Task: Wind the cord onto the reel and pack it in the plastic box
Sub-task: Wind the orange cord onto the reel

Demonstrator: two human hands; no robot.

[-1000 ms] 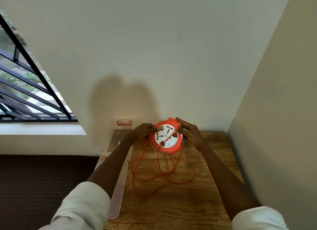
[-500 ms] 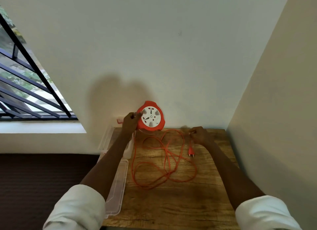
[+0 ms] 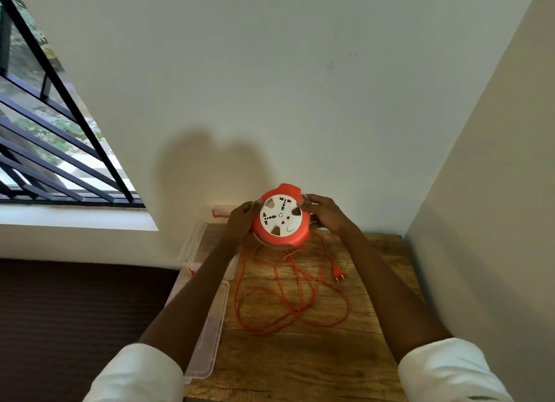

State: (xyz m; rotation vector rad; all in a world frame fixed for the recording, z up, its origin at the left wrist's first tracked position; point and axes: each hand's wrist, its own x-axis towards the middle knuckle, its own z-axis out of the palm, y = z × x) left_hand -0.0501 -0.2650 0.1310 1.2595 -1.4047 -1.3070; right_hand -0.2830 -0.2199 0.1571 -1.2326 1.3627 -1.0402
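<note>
An orange cord reel (image 3: 280, 219) with a white socket face is held up above the far end of the wooden table (image 3: 300, 356). My left hand (image 3: 240, 220) grips its left rim and my right hand (image 3: 322, 214) grips its right rim. The orange cord (image 3: 288, 308) hangs from the reel and lies in loose loops on the table, with its plug (image 3: 338, 274) lying to the right. A clear plastic box (image 3: 195, 239) stands at the table's far left, partly behind my left arm.
The box's clear lid (image 3: 207, 341) lies along the table's left edge. White walls close in behind and to the right. A barred window (image 3: 45, 131) is at the left, with dark floor below.
My right hand has left the cord near the plug and come back onto the reel's right rim. The reel has shifted right and is now held in both hands.
</note>
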